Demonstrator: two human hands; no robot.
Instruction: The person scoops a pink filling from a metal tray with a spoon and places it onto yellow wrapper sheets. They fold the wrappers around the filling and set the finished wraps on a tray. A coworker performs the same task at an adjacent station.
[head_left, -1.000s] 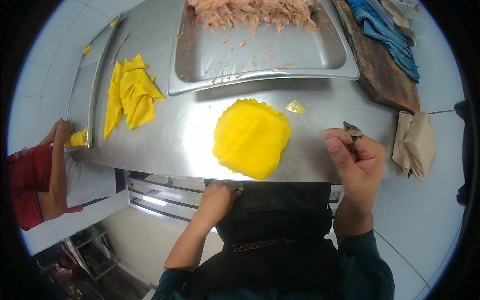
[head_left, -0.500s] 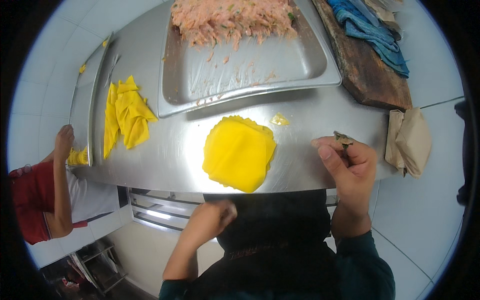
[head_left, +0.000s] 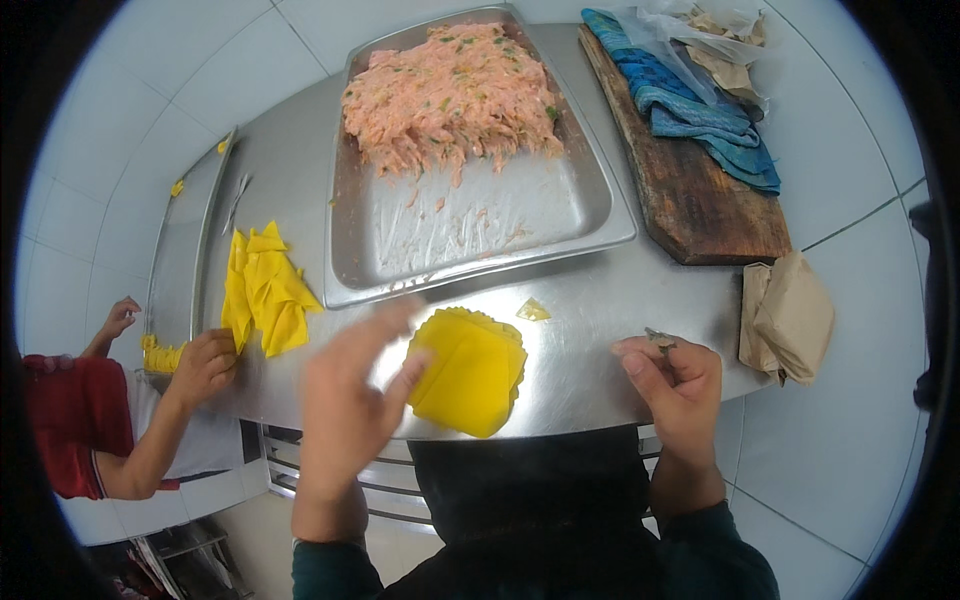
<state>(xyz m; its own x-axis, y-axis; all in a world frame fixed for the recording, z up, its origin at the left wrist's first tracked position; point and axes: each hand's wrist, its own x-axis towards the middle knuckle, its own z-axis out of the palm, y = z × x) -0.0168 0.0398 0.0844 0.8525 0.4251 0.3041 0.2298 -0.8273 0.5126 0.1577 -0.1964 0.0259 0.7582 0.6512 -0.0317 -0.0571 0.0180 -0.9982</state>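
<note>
A stack of square yellow dough wrappers (head_left: pixel 465 375) with wavy edges lies near the table's front edge. My left hand (head_left: pixel 345 400), somewhat blurred, reaches over its left side with thumb and fingers apart and nothing in them. My right hand (head_left: pixel 680 390) is above the table right of the stack, thumb and fingers closed on a small flat dark tool (head_left: pixel 660 340), mostly hidden by the fingers. Beyond the stack, a deep metal pan (head_left: pixel 480 275) holds pink minced filling (head_left: pixel 450 95) with green and orange bits.
Left lie folded yellow wrappers (head_left: pixel 270 290); a co-worker's hand (head_left: pixel 205 365) is beside them. A metal tray (head_left: pixel 185 240) and a thin metal utensil (head_left: pixel 237 200) lie beyond. A wooden board (head_left: pixel 690 215) with a blue cloth (head_left: pixel 690 110), a brown paper packet (head_left: pixel 790 315) and a yellow scrap (head_left: pixel 533 310) sit rightward.
My left hand has risen from below the table edge to the wrapper stack, its fingers opening. My right hand keeps its grip. The view has shifted, and the co-worker's hand has come to the folded wrappers.
</note>
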